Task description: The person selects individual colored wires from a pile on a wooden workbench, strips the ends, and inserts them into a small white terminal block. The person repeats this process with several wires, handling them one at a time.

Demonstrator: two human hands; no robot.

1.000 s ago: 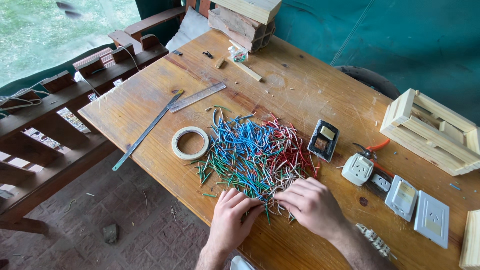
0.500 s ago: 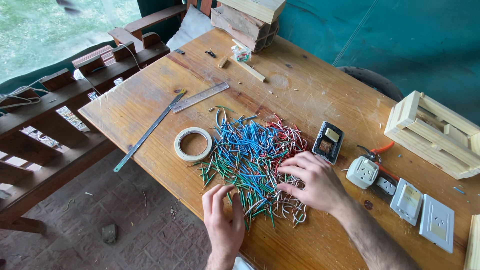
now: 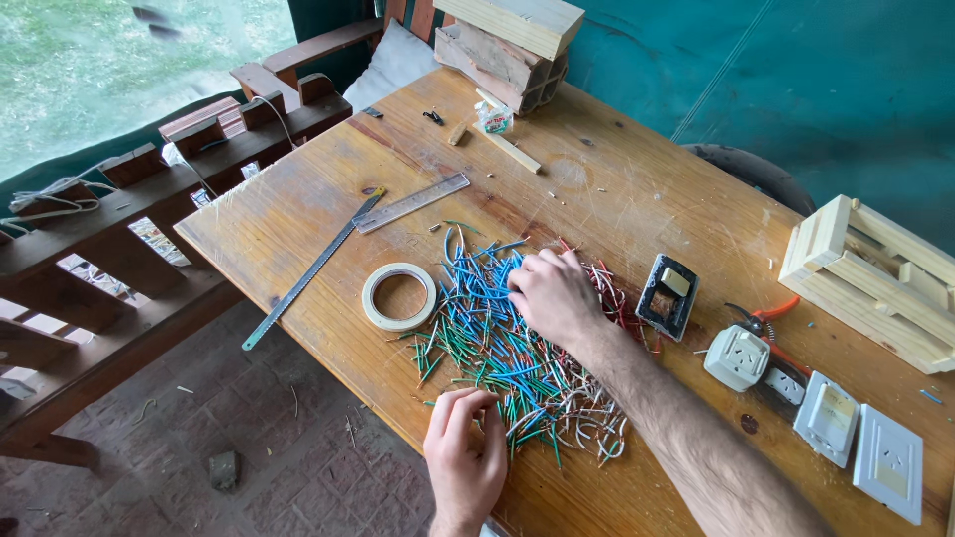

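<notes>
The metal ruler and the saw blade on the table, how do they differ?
The metal ruler is broad, pale silver and short; the saw blade is narrow, darker and much longer. The ruler lies farther from the table's near edge, while the saw blade's lower end overhangs that edge. Both are flat, straight metal strips lying untouched on the wooden table, their ends nearly meeting.

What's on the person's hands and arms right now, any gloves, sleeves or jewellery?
Nothing visible. The left hand and right hand are bare, without gloves, rings or a watch. The right forearm is uncovered and hairy, with no sleeve in view. The left arm is mostly out of frame.
</notes>
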